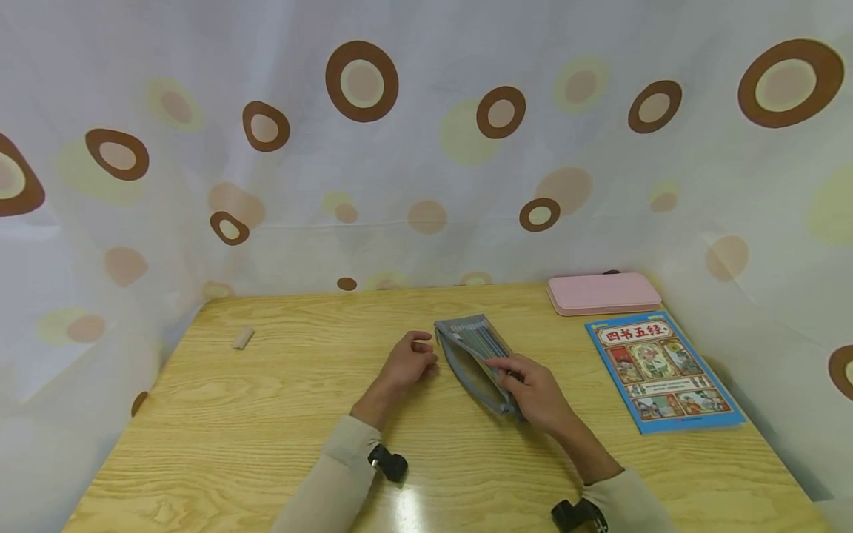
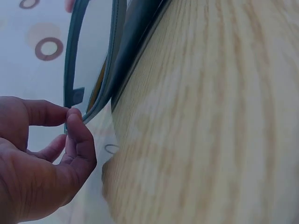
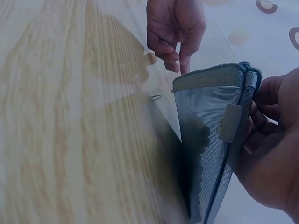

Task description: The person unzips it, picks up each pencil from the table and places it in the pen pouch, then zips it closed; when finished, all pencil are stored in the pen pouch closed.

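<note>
An unzipped grey-blue mesh pencil pouch point(image 1: 489, 337) is held between the hands, its mouth gaping toward the person. Several slim sticks, like pencils or pens, show through its mesh. My right hand point(image 1: 536, 392) grips the pouch's near right end, thumb and fingers curled at its edge. At the far left end of the zipper, my left hand point(image 1: 405, 363) pinches the corner with thumb and fingertip; the left wrist view shows the fingertips point(image 2: 74, 113) meeting there. Whether a zipper pull lies between them is hidden. A small fabric tag point(image 3: 230, 122) sticks out from the pouch side.
On the wooden table point(image 1: 266, 429), a pink case point(image 1: 603, 293) lies at the back right. In front of it is a blue-bordered picture book point(image 1: 663, 374). A small beige block point(image 1: 243, 338) lies at the far left. Patterned white cloth point(image 1: 413, 148) surrounds the table's back and sides.
</note>
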Demonstrator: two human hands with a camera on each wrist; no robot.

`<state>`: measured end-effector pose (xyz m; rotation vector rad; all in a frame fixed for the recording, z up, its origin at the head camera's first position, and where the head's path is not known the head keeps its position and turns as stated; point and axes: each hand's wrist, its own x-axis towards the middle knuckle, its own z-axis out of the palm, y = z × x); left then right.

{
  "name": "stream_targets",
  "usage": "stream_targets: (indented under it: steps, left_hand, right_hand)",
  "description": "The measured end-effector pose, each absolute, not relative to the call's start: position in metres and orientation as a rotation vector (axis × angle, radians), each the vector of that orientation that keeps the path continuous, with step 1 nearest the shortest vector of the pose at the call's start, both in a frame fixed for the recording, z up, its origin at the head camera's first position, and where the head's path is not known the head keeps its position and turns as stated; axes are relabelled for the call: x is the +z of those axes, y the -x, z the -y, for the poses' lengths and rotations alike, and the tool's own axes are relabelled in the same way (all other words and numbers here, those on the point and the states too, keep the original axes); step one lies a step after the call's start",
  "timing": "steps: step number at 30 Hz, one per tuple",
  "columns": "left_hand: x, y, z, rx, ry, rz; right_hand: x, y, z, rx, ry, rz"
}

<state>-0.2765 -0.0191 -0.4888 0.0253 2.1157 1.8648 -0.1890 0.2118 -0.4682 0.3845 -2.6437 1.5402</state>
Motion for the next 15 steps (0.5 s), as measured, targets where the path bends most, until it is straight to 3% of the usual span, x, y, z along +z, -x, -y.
stream_targets:
  steps: [15]
  left_hand:
    - [-0.4862,0.2833,0.0250,1.744,-0.087,-2.335]
  right_hand:
    - [-0.4650,0.1875,-0.2134,1.532,-0.448,2.649]
